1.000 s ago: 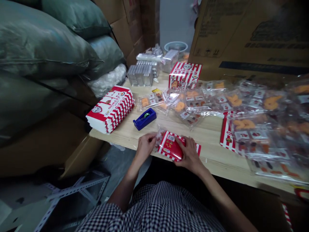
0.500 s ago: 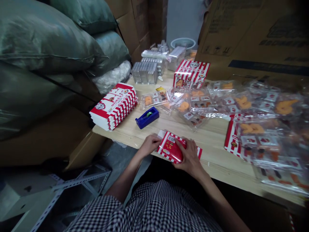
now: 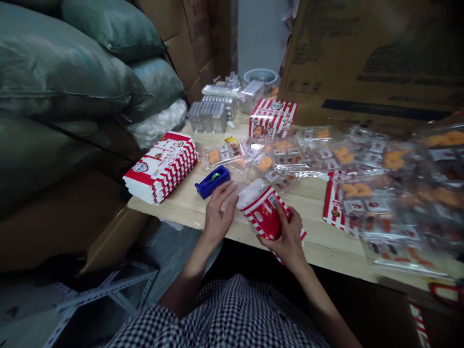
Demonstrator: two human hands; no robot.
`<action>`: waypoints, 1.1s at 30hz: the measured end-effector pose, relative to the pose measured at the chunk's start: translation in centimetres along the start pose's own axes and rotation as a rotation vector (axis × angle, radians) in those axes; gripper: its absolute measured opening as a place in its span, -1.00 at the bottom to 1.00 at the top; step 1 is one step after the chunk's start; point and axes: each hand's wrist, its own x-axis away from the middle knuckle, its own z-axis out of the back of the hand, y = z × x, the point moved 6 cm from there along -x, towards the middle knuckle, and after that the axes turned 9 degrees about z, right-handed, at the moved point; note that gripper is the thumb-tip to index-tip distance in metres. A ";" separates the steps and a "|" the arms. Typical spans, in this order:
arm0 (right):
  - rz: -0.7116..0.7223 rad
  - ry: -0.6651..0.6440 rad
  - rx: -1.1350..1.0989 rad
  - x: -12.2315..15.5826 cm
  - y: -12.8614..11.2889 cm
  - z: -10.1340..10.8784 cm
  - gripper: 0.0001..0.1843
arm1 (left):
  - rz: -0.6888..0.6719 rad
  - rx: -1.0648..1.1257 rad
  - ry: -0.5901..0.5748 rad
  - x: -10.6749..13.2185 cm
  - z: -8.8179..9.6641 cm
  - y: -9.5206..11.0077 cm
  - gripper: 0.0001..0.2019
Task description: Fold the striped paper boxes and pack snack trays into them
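My right hand [image 3: 290, 236] grips a red-and-white striped cardboard box [image 3: 264, 215] at the table's front edge, thumb and fingers around its right side. The box is tilted, and its white end flap [image 3: 251, 192] points away to the left. My left hand [image 3: 219, 212] is off the box, just left of it, with fingers stretched out and slightly blurred; I see nothing held in it. Its fingertips are beside a blue tape dispenser [image 3: 213, 182] with a greenish roll. To the left lies a stack of flat striped boxes [image 3: 161, 166].
Clear packs of orange pieces and sachets [image 3: 362, 193] cover the right side. An upright striped box [image 3: 272, 119], clear plastic trays [image 3: 208, 117] and a pale basin [image 3: 260, 76] stand behind. Large sacks [image 3: 65, 63] are piled left; a big carton [image 3: 362, 58] rises at the back right.
My left hand has let go of the box's left end and moved up and left toward the tape dispenser. The box has turned in my right hand, its flap end raised.
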 end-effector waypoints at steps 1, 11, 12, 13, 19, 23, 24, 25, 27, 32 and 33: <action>-0.057 0.090 0.014 0.1 -0.4 0.6 0.23 | -0.015 0.045 0.096 0.7 -0.1 0.8 -0.50; -0.077 0.424 -0.312 0.9 -1.8 6.3 0.10 | -0.061 0.271 -0.471 1.3 -4.6 3.8 -0.44; -0.033 0.421 -0.336 0.6 -1.7 7.3 -0.01 | -0.099 0.224 -0.531 1.1 -4.5 4.1 -0.43; 0.017 0.402 -0.355 0.3 -1.6 8.2 -0.14 | -0.137 0.178 -0.582 1.1 -4.5 4.3 -0.43; 0.209 0.286 -0.318 -0.1 -2.5 9.5 -0.39 | -0.433 -0.064 -0.158 2.0 -2.8 5.1 -0.31; 0.301 0.207 -0.236 0.5 -3.4 8.8 -0.46 | -0.670 -0.329 0.092 3.9 -1.4 6.9 -0.46; 0.315 0.195 -0.230 0.6 -3.4 8.8 -0.47 | -0.682 -0.382 0.074 3.9 -1.4 7.1 -0.52; 0.318 0.183 -0.231 0.6 -3.4 8.7 -0.47 | -0.679 -0.418 0.057 3.8 -1.4 7.3 -0.57; 0.305 0.151 -0.249 0.5 -3.3 8.7 -0.48 | -0.676 -0.455 0.040 3.4 -1.4 7.6 -0.62; 0.261 0.086 -0.300 -0.2 -3.4 8.7 -0.62 | -0.740 -0.493 -0.031 3.0 -2.3 7.8 -0.62; 0.258 0.087 -0.305 -0.4 -3.4 8.7 -0.64 | -0.749 -0.487 -0.041 2.9 -2.4 7.9 -0.63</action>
